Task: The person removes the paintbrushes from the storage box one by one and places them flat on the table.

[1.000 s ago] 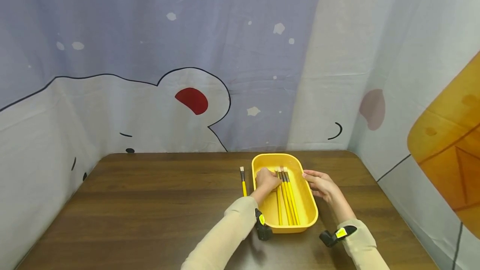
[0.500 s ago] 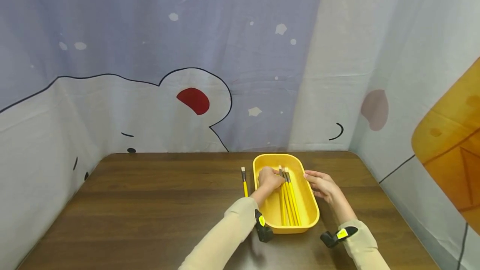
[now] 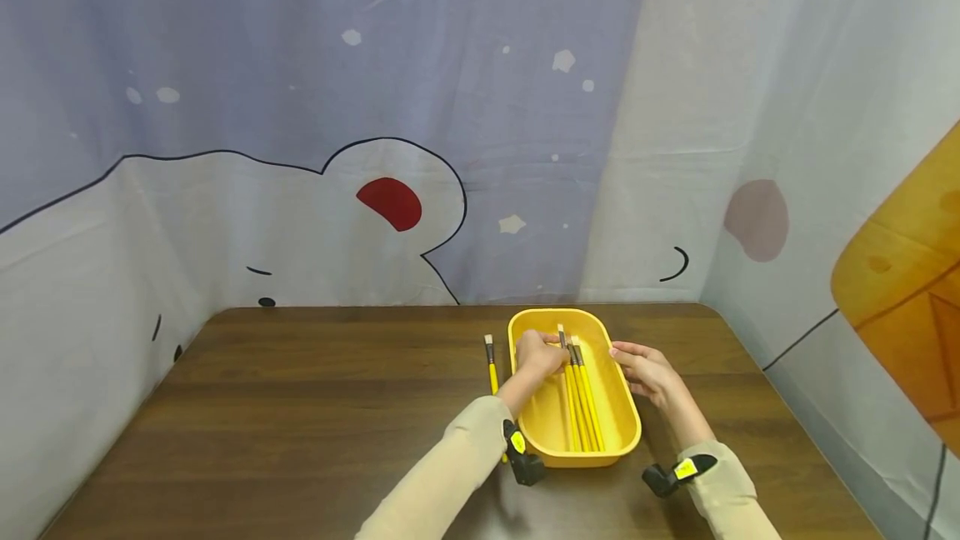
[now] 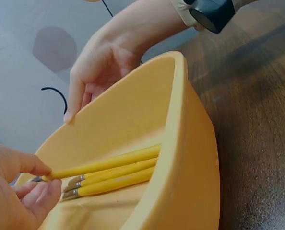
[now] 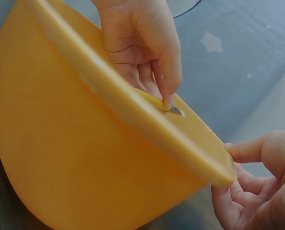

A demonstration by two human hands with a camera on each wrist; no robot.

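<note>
A yellow plastic tray (image 3: 628,432) stands on the table with several flat paintbrushes (image 4: 116,183) inside, yellow-handled with dark ferrules and pale bristles. Over its left side reaches the left hand (image 3: 538,355); thumb and fingers pinch one paintbrush (image 4: 109,163) near the ferrule. That brush's handle slants down beside the others, and its bristle tip (image 5: 182,113) pokes out past the fingers in the right wrist view. At the tray's right rim is the right hand (image 3: 651,373), thumb on the rim and fingers curled beneath its outer side.
Left of the tray, another paintbrush (image 3: 492,369) lies on the brown wooden table (image 3: 300,415), partly covered by the left forearm. A printed curtain (image 3: 510,123) hangs behind the table and along its sides.
The left hand has shifted slightly right with the pinched paintbrush, bringing it against the others in the tray. The right hand has kept its hold on the rim.
</note>
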